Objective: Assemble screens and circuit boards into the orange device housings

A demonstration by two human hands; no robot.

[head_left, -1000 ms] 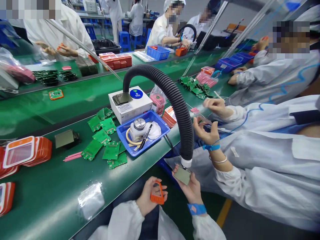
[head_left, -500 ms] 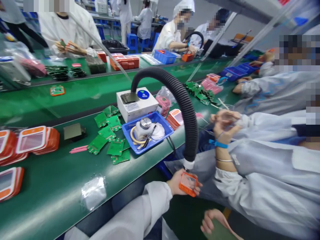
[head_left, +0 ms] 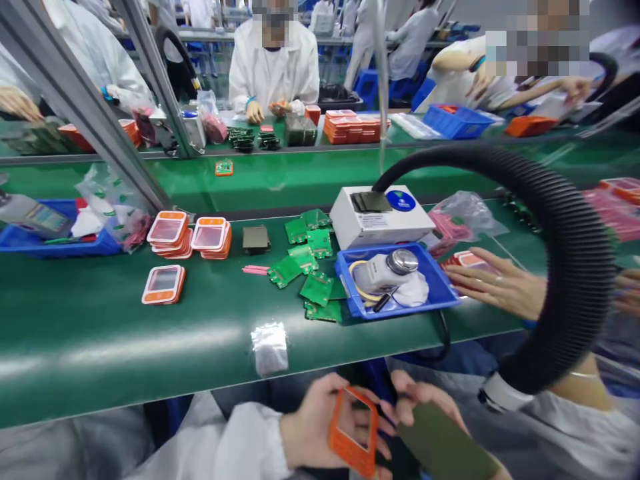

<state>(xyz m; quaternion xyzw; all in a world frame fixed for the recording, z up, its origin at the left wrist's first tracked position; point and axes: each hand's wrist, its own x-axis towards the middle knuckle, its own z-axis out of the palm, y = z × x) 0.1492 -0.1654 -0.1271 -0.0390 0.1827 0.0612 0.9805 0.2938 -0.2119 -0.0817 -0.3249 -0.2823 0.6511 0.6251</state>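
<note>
Below the bench edge, my left hand (head_left: pixel 310 425) is closed around the rim of an orange plastic frame (head_left: pixel 351 456) with a clear window; the fingers show through and behind it. Close beside it, my right hand (head_left: pixel 431 395) grips a dark olive flat LCD panel (head_left: pixel 444 441), thumb and fingers at its upper end. The frame and panel are apart. On the bench lie loose green circuit boards (head_left: pixel 317 288), a small stack of olive panels (head_left: pixel 257 239) and stacks of orange-and-white frames (head_left: pixel 212 235).
A blue tray (head_left: pixel 345 283) holds a metal-capped bottle (head_left: pixel 383 272) and a pen. Behind it stands a white box (head_left: pixel 350 223). A black ribbed hose (head_left: pixel 575 267) arches over the right side. A co-worker's hand (head_left: pixel 505 283) reaches in nearby. A clear film packet (head_left: pixel 270 348) lies near the edge.
The view has swung left. My left hand with the frame has moved away from the hose nozzle, and my right hand has come up beside it with the olive panel.
</note>
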